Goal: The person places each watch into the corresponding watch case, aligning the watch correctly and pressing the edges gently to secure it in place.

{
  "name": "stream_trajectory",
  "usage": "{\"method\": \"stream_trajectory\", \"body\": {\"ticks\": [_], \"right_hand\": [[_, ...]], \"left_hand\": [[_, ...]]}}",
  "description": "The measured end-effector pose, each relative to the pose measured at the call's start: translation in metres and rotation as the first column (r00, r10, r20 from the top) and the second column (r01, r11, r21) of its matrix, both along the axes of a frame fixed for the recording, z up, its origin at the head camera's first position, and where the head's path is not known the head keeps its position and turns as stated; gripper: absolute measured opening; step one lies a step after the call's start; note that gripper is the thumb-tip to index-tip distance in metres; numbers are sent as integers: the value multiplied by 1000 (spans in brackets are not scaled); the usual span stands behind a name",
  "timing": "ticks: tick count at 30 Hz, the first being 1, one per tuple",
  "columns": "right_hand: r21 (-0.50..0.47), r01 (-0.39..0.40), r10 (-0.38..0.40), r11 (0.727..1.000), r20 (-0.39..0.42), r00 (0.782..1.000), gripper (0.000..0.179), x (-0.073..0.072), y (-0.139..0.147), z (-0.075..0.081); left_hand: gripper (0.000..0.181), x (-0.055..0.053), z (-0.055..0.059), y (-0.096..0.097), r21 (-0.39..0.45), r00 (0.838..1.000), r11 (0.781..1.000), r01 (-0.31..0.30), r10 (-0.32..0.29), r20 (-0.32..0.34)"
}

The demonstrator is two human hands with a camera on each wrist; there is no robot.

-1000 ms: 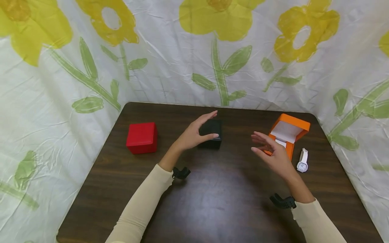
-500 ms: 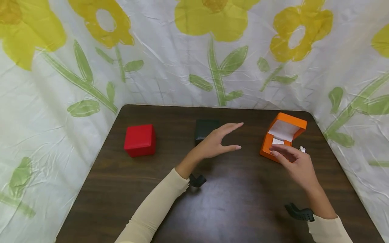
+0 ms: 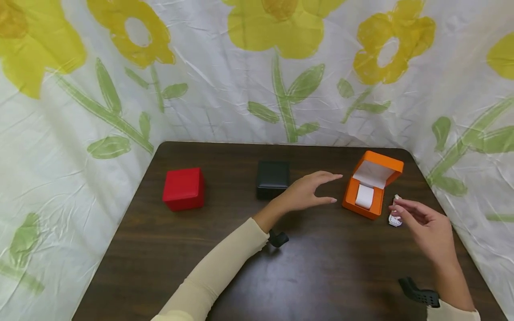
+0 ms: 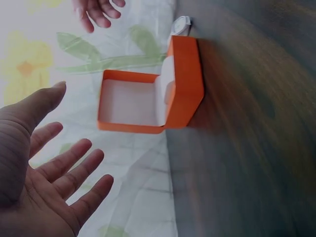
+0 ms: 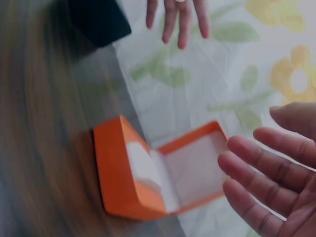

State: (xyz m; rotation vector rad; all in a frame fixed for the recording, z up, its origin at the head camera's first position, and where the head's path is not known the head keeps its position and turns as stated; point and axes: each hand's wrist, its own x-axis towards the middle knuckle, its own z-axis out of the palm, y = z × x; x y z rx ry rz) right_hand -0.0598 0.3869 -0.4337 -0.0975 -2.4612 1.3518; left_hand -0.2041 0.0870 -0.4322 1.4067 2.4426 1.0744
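An orange watch box (image 3: 350,199) stands with its lid up on the right of the table, a white cushion (image 3: 364,196) inside it. Right of the box lies a white wristwatch (image 3: 395,220), partly covered by my right hand (image 3: 431,229) in the head view. That hand holds nothing; in the left wrist view it hovers apart from the watch, fingers loosely bent. My left hand (image 3: 308,191), thumb and fingers spread, is left of the orange box and touches nothing. In the right wrist view the orange box (image 5: 116,173) sits below the left hand (image 5: 177,19).
A closed black box (image 3: 273,174) stands at the back middle, just behind the left hand. Farther left is a closed red box (image 3: 183,189). A white curtain (image 3: 209,84) with yellow flowers hangs behind the dark wooden table (image 3: 160,263).
Both hands have moved right. The right hand has passed in front of the orange box to the wristwatch, and the left hand has gone from the black box toward the orange box.
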Motion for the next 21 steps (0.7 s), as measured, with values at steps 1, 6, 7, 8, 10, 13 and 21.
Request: {"method": "stream_trajectory", "body": {"ticks": [1,6,7,8,10,13,21], "right_hand": [[-17,11,-11,1000,17,1000,31,1,3,-1],[-52,44,-41,998,61,997,32,8,19,-6],[-57,47,-43,997,65,997,30,9,22,-8],[-52,51,-48,997,71,996,28,9,25,-9],[-50,65,-61,997,88,994,24,11,32,-12],[-29,112,-107,993,133,985,22,12,42,-19],[215,179,-235,960,273,933,51,11,56,-41]], "left_hand": [[70,-1,-1,4,-16,1000,1000,-1,1,-1],[69,-7,-7,21,-110,1000,994,-22,19,-23],[69,-9,-7,24,-123,999,992,-29,26,-27],[69,-10,-8,27,-139,999,990,-37,33,-33],[68,-12,-11,35,-159,998,986,-47,40,-48],[65,-14,-13,47,-165,998,986,-39,29,-60],[64,-20,-24,73,-207,998,978,-1,-12,-62]]}}
